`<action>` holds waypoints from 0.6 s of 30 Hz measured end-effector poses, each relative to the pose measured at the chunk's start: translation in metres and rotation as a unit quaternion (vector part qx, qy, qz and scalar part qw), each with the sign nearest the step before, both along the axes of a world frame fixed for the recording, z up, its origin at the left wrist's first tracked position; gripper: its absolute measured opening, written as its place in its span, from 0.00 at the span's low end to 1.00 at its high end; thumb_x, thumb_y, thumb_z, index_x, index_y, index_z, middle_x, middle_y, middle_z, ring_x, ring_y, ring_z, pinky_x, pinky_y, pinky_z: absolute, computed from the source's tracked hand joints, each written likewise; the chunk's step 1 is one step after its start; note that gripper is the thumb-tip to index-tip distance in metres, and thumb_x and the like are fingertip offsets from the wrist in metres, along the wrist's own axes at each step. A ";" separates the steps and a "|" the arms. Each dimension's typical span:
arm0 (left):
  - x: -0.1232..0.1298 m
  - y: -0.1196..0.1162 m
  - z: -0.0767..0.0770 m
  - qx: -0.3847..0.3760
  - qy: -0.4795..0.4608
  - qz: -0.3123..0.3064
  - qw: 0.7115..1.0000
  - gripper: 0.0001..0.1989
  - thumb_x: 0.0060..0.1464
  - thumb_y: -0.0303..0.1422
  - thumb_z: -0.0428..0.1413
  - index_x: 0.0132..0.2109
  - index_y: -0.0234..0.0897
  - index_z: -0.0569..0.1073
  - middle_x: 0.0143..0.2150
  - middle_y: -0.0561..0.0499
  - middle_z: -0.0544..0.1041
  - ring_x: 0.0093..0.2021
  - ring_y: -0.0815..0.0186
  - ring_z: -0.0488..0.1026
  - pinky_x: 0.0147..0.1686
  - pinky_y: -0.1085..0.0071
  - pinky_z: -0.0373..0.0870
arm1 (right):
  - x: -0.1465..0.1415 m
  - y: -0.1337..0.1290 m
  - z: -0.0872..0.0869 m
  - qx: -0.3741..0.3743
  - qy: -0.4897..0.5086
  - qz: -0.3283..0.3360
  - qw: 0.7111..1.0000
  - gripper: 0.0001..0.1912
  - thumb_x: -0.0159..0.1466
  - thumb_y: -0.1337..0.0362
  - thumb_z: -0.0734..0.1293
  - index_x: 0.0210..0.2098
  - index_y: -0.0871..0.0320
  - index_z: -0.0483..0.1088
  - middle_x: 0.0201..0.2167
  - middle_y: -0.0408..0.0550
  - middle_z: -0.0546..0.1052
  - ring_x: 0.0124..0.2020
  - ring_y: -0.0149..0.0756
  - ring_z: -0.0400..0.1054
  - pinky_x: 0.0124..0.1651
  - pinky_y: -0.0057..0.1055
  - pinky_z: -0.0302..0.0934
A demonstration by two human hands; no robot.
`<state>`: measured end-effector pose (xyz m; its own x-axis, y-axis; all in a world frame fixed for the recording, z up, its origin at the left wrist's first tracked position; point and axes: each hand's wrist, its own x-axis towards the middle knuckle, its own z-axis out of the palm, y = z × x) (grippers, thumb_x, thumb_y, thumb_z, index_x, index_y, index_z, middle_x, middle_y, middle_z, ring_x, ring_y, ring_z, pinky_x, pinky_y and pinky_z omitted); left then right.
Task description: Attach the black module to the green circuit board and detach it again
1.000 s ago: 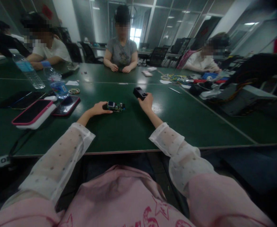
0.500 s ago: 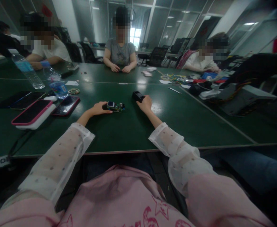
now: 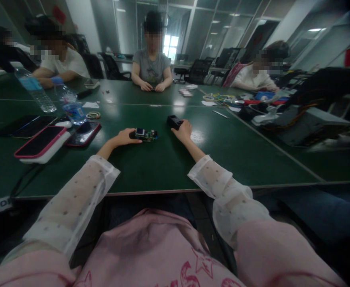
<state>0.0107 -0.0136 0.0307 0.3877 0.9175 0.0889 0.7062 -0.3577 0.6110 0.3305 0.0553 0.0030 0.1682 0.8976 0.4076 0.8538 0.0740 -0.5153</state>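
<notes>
A green circuit board with a small screen is at the middle of the green table. My left hand grips its left end, the thumb along the near edge and fingers on the far side. To the right, my right hand is closed around a black box-shaped case, which has pale markings on its upper face. My fingers partly cover the near end of the case. A gap of bare table lies between the board and the case.
Left of my left hand lie a red-edged phone, another phone on a white block and two plastic bottles. A pen and a metal box with cables are on the right. Several people sit around the table.
Both hands keep their grip and place, with the board and the case unmoved. Across the table, the seated people's heads have shifted slightly.
</notes>
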 end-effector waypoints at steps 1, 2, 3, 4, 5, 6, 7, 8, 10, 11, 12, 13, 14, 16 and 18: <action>0.000 0.000 0.000 -0.002 -0.001 0.003 1.000 0.32 0.48 0.51 0.62 0.57 0.40 0.72 0.57 0.45 0.76 0.57 0.52 0.71 0.58 0.55 0.64 | 0.000 0.000 0.000 0.004 0.003 0.001 1.000 0.34 0.56 0.61 0.73 0.56 0.64 0.58 0.55 0.67 0.68 0.58 0.58 0.61 0.59 0.55 0.58; 0.000 -0.001 0.001 -0.005 -0.002 0.004 1.000 0.32 0.48 0.51 0.63 0.57 0.40 0.72 0.57 0.45 0.76 0.57 0.51 0.71 0.58 0.55 0.64 | 0.000 0.000 0.000 0.007 0.006 0.003 1.000 0.33 0.56 0.61 0.73 0.55 0.64 0.58 0.55 0.67 0.67 0.58 0.58 0.61 0.59 0.56 0.58; 0.000 -0.001 0.001 -0.007 -0.003 0.003 1.000 0.32 0.48 0.51 0.63 0.56 0.40 0.72 0.57 0.45 0.76 0.57 0.51 0.71 0.58 0.55 0.64 | 0.000 0.000 0.000 0.011 0.009 0.004 1.000 0.33 0.56 0.61 0.73 0.55 0.63 0.57 0.55 0.67 0.67 0.58 0.58 0.61 0.59 0.56 0.58; 0.000 -0.001 0.002 -0.009 -0.003 0.003 1.000 0.32 0.48 0.51 0.63 0.56 0.40 0.73 0.57 0.45 0.76 0.57 0.51 0.71 0.58 0.55 0.64 | 0.000 0.000 0.000 0.015 0.012 0.005 1.000 0.32 0.56 0.61 0.72 0.55 0.63 0.57 0.55 0.67 0.67 0.58 0.58 0.61 0.58 0.57 0.58; 0.000 -0.001 0.002 -0.010 -0.003 0.002 1.000 0.32 0.48 0.52 0.63 0.56 0.40 0.73 0.57 0.45 0.76 0.57 0.51 0.71 0.58 0.54 0.64 | 0.000 0.000 0.000 0.018 0.014 0.006 1.000 0.32 0.56 0.61 0.72 0.55 0.63 0.58 0.55 0.67 0.67 0.58 0.58 0.61 0.58 0.57 0.58; 0.000 -0.001 0.002 -0.011 -0.004 0.000 1.000 0.32 0.48 0.52 0.63 0.56 0.40 0.73 0.57 0.45 0.75 0.57 0.51 0.71 0.58 0.54 0.64 | 0.000 0.000 -0.001 0.021 0.016 0.005 1.000 0.32 0.56 0.61 0.72 0.55 0.63 0.58 0.55 0.67 0.67 0.58 0.58 0.61 0.58 0.57 0.58; 0.000 -0.001 0.003 -0.011 -0.004 -0.002 1.000 0.32 0.48 0.52 0.63 0.56 0.40 0.73 0.57 0.45 0.75 0.57 0.51 0.71 0.58 0.54 0.64 | 0.000 0.001 -0.001 0.023 0.017 0.004 1.000 0.32 0.56 0.60 0.72 0.55 0.63 0.58 0.55 0.67 0.67 0.58 0.58 0.61 0.58 0.56 0.58; 0.000 -0.001 0.003 -0.012 -0.005 -0.003 1.000 0.32 0.48 0.52 0.63 0.56 0.40 0.73 0.57 0.45 0.75 0.57 0.51 0.71 0.58 0.54 0.64 | 0.000 0.001 -0.001 0.024 0.018 0.003 1.000 0.32 0.56 0.60 0.72 0.55 0.63 0.58 0.55 0.67 0.67 0.58 0.58 0.61 0.58 0.56 0.59; 0.000 -0.002 0.003 -0.010 -0.006 -0.001 1.000 0.32 0.48 0.51 0.63 0.56 0.41 0.73 0.57 0.45 0.76 0.57 0.51 0.71 0.58 0.53 0.64 | 0.000 0.002 -0.001 0.025 0.019 0.001 0.999 0.32 0.57 0.59 0.73 0.55 0.64 0.59 0.54 0.67 0.68 0.57 0.58 0.61 0.58 0.56 0.59; 0.000 -0.002 0.003 -0.009 -0.007 0.000 1.000 0.32 0.48 0.51 0.63 0.56 0.41 0.73 0.57 0.45 0.76 0.57 0.50 0.71 0.58 0.53 0.64 | 0.000 0.002 -0.001 0.026 0.019 0.001 0.999 0.31 0.57 0.59 0.72 0.55 0.63 0.59 0.54 0.66 0.68 0.57 0.58 0.61 0.57 0.56 0.59; 0.001 -0.002 0.004 -0.008 -0.008 0.001 1.000 0.32 0.48 0.50 0.63 0.56 0.41 0.73 0.56 0.45 0.76 0.57 0.50 0.71 0.58 0.53 0.64 | 0.001 0.003 -0.002 0.027 0.019 0.002 0.999 0.31 0.57 0.59 0.72 0.55 0.63 0.59 0.54 0.66 0.68 0.57 0.57 0.61 0.57 0.56 0.59; 0.001 -0.003 0.004 -0.007 -0.009 0.002 1.000 0.32 0.48 0.50 0.63 0.57 0.41 0.73 0.56 0.45 0.76 0.57 0.50 0.71 0.58 0.53 0.64 | 0.001 0.003 -0.002 0.028 0.020 0.002 0.999 0.30 0.58 0.60 0.72 0.55 0.63 0.59 0.54 0.66 0.68 0.57 0.57 0.61 0.57 0.56 0.59; 0.002 -0.003 0.004 -0.007 -0.009 0.001 1.000 0.32 0.47 0.50 0.63 0.57 0.41 0.73 0.56 0.45 0.76 0.57 0.50 0.71 0.58 0.53 0.64 | 0.001 0.003 -0.002 0.029 0.019 0.003 0.999 0.30 0.58 0.60 0.71 0.55 0.63 0.59 0.54 0.65 0.68 0.57 0.57 0.61 0.57 0.56 0.59; 0.002 -0.004 0.004 -0.007 -0.010 -0.001 1.000 0.32 0.47 0.49 0.63 0.57 0.40 0.73 0.56 0.45 0.76 0.58 0.50 0.71 0.57 0.53 0.64 | 0.001 0.003 -0.001 0.027 0.018 0.005 0.999 0.30 0.58 0.60 0.71 0.55 0.63 0.59 0.54 0.65 0.67 0.58 0.57 0.61 0.58 0.56 0.59; 0.002 -0.003 0.004 -0.007 -0.009 -0.001 1.000 0.32 0.48 0.50 0.63 0.57 0.40 0.73 0.56 0.45 0.76 0.58 0.50 0.71 0.57 0.54 0.64 | 0.002 0.003 -0.001 0.023 0.017 0.007 1.000 0.30 0.58 0.60 0.71 0.55 0.64 0.59 0.54 0.66 0.67 0.58 0.57 0.60 0.58 0.55 0.59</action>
<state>0.0125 -0.0169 0.0348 0.3884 0.9178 0.0824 0.6940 -0.3501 0.6292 0.3321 0.0584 0.0024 0.1704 0.8801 0.4432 0.8346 0.1102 -0.5398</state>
